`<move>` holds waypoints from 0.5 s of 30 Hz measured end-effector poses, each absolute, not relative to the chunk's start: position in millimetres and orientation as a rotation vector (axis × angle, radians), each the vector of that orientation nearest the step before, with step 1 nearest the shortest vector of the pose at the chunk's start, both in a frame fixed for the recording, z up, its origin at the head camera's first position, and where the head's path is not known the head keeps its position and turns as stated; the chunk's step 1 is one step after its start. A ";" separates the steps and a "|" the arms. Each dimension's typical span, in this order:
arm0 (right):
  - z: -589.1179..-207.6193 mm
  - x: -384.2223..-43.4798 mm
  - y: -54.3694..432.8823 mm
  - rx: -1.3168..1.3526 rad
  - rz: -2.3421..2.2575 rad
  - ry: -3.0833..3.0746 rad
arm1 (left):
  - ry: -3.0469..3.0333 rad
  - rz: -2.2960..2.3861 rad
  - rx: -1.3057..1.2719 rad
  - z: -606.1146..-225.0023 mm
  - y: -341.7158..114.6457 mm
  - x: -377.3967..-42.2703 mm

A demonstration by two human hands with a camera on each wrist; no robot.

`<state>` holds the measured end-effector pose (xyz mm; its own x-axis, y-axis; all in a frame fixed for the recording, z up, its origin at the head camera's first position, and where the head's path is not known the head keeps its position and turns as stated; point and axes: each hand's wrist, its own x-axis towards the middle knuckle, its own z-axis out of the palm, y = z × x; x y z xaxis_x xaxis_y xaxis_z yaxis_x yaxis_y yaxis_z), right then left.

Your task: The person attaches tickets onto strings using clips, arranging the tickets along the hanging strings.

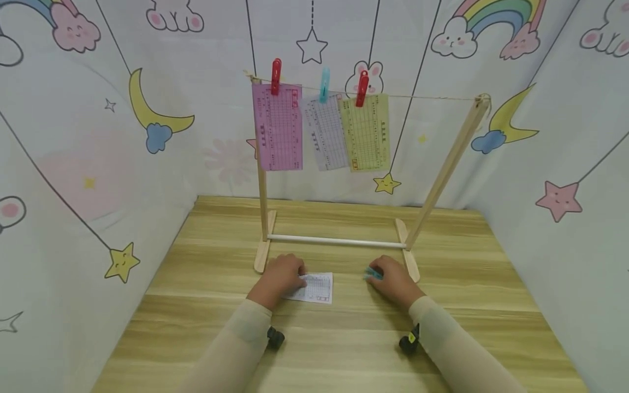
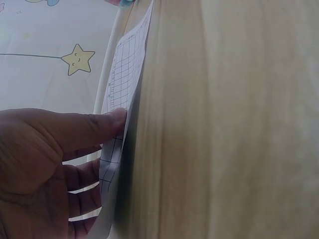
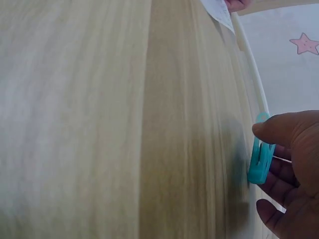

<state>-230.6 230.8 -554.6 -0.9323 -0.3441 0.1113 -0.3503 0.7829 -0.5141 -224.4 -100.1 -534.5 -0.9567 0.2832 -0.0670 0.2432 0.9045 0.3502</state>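
Observation:
My left hand (image 1: 284, 277) pinches a white printed slip of paper (image 1: 318, 287) low over the table. In the left wrist view the thumb presses the slip's (image 2: 124, 69) printed face, with the other fingers behind it. My right hand (image 1: 393, 277) holds a teal clothespin (image 3: 260, 154) between thumb and fingers, just above the wood at the right. Behind the hands, a pink slip (image 1: 282, 131), a pale lilac slip (image 1: 325, 134) and a yellow-green slip (image 1: 368, 136) hang from a string, held by a red clothespin (image 1: 276, 76), a light blue clothespin (image 1: 324, 85) and another red clothespin (image 1: 362, 89).
The string (image 1: 427, 97) runs between a left wooden post (image 1: 262, 207) and a leaning right post (image 1: 442, 169). A white rod (image 1: 339, 240) joins their flat feet low down. Patterned cloth walls (image 1: 162, 180) surround the wooden table (image 1: 344, 349).

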 end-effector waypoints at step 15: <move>-527.2 -226.3 224.4 0.378 1.267 -2.895 | 2.981 0.575 0.551 -525.7 -100.7 -222.7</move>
<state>-226.3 224.4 -527.2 -0.9709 -0.2325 0.0573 -0.1998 0.6547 -0.7290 -222.7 -100.7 -525.7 -0.9348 0.3550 0.0122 0.3340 0.8669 0.3700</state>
